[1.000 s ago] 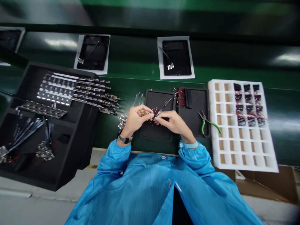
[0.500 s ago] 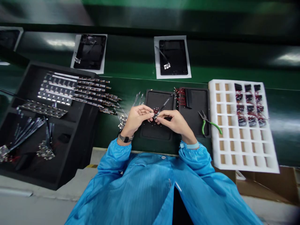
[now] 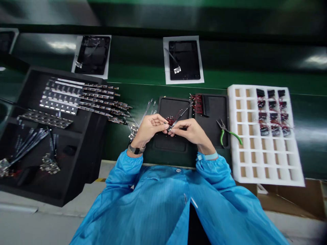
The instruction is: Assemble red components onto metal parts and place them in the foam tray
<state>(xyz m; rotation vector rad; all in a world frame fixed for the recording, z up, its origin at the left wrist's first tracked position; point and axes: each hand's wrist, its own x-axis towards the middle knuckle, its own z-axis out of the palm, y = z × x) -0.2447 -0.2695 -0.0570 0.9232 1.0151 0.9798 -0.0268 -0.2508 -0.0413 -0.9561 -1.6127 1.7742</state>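
Observation:
Over a shallow black tray (image 3: 170, 146), my two hands meet on a small circuit board (image 3: 169, 128) with a dark ribbon cable (image 3: 183, 113) slanting up to the right. My left hand (image 3: 149, 129) pinches the board's left side between thumb and fingers. Its right side is in a pinch of my right hand (image 3: 191, 132). Thin red wires (image 3: 171, 119) show just behind the fingertips; the fingers hide most of the board. Beside my left wrist lie several loose boards with ribbon cables (image 3: 133, 131).
A second black tray (image 3: 217, 112) holds red-wired black parts (image 3: 203, 104). Green-handled pliers (image 3: 235, 137) lie across its right edge. At right stands a white compartment tray (image 3: 259, 141); at left, a black bin (image 3: 74, 153) of boards and strips. Black panels (image 3: 187, 61) lie behind.
The black panels at the back have shifted left. My hands stay almost in place on the board, and the ribbon cable has swung slightly to the right. More red wire shows behind the fingers.

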